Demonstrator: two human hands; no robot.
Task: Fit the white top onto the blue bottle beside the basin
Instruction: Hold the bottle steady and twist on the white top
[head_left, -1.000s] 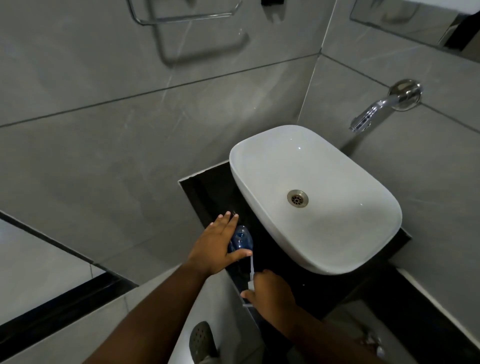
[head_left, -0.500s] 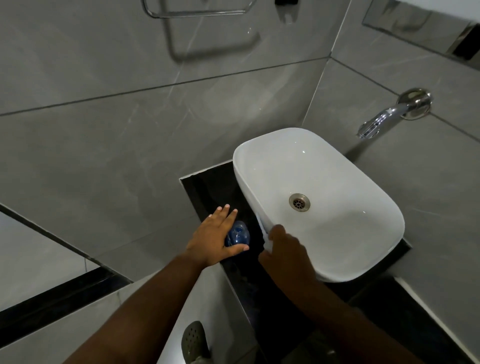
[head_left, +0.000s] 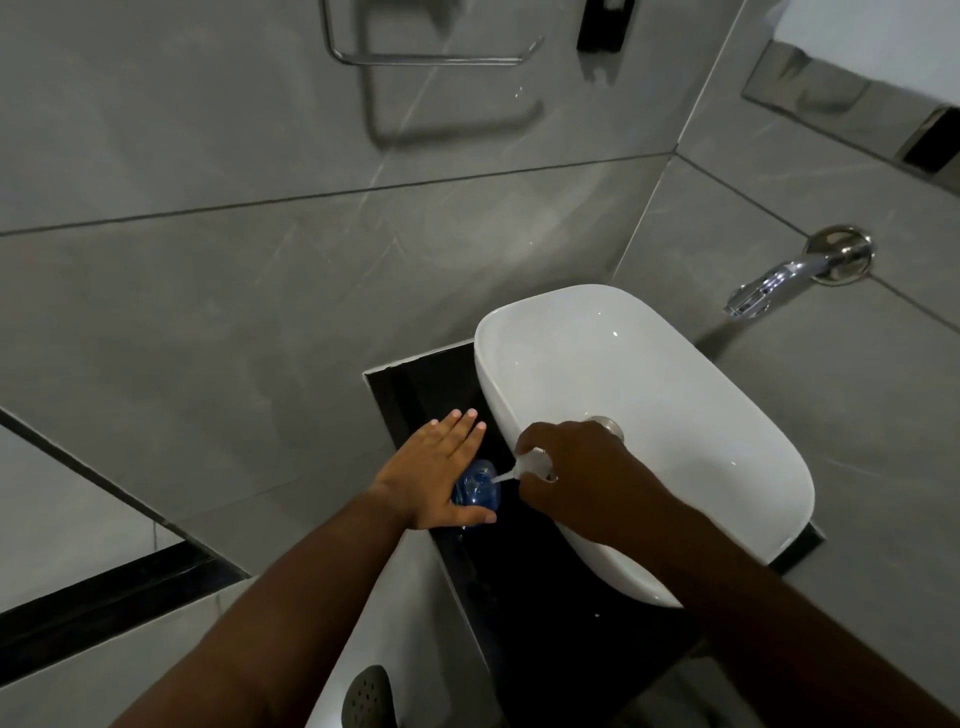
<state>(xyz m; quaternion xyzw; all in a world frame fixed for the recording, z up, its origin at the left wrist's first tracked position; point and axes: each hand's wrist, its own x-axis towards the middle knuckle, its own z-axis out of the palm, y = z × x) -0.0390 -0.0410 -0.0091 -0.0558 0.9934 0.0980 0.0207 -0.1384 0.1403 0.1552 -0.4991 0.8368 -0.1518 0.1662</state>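
Observation:
A small blue bottle (head_left: 477, 489) stands on the black counter (head_left: 519, 597) just left of the white basin (head_left: 691, 426). My left hand (head_left: 439, 475) wraps its side, thumb in front, fingers stretched out behind. My right hand (head_left: 576, 475) holds the white pump top (head_left: 532, 462) above the basin's left rim. The top's thin tube (head_left: 501, 476) slants down-left and its tip sits at the bottle's mouth. Most of the top is hidden under my fingers.
A chrome tap (head_left: 800, 270) juts from the right wall over the basin. A chrome towel rail (head_left: 426, 52) hangs on the far wall. The basin drain (head_left: 608, 423) peeks out behind my right hand. My grey shoe (head_left: 366, 696) shows below on the floor.
My right hand has come up from the counter's front edge to the basin's rim with the white top, and the tube now points into the bottle. The left hand has stayed on the bottle.

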